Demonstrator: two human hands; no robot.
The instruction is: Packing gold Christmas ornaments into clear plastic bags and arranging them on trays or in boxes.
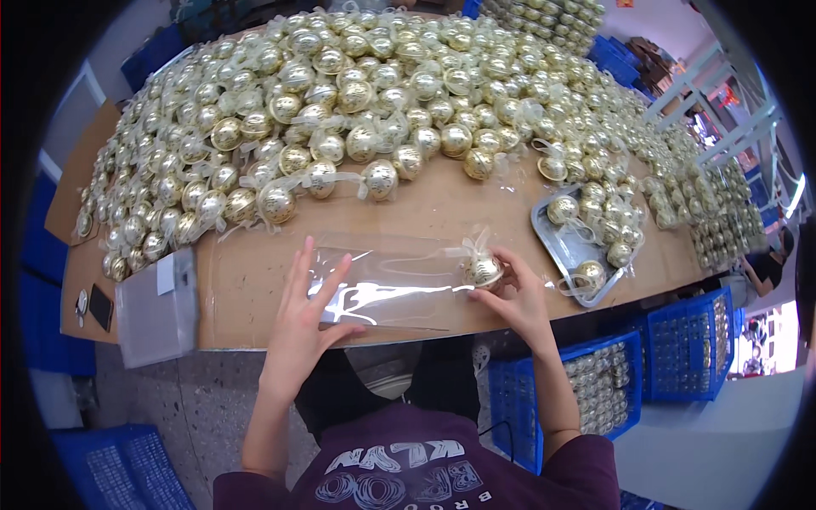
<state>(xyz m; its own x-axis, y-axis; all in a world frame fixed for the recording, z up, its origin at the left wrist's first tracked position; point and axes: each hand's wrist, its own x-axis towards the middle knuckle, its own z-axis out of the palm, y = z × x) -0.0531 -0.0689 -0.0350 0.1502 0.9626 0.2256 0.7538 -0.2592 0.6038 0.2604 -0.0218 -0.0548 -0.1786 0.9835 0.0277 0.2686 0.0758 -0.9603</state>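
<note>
A long clear plastic sleeve point(399, 285) lies flat on the cardboard-topped table in front of me. My left hand point(308, 310) rests at its left end, fingers spread out over the film. At the sleeve's right end my right hand point(514, 293) has its thumb and fingers around a shiny gold bell ornament point(483, 270). A pale sheer ribbon bow sits on top of that ornament. Whether the ornament is partly inside the sleeve, I cannot tell. Beyond my hands spreads a large heap of similar gold ornaments point(361, 143) with pale ribbons.
A metal tray point(557, 246) holding several ornaments is at the right. A stack of clear sleeves point(157, 319) and a dark phone point(100, 308) lie at the left edge. Blue crates point(514, 399) of packed ornaments stand below right. Another person point(769, 268) is at far right.
</note>
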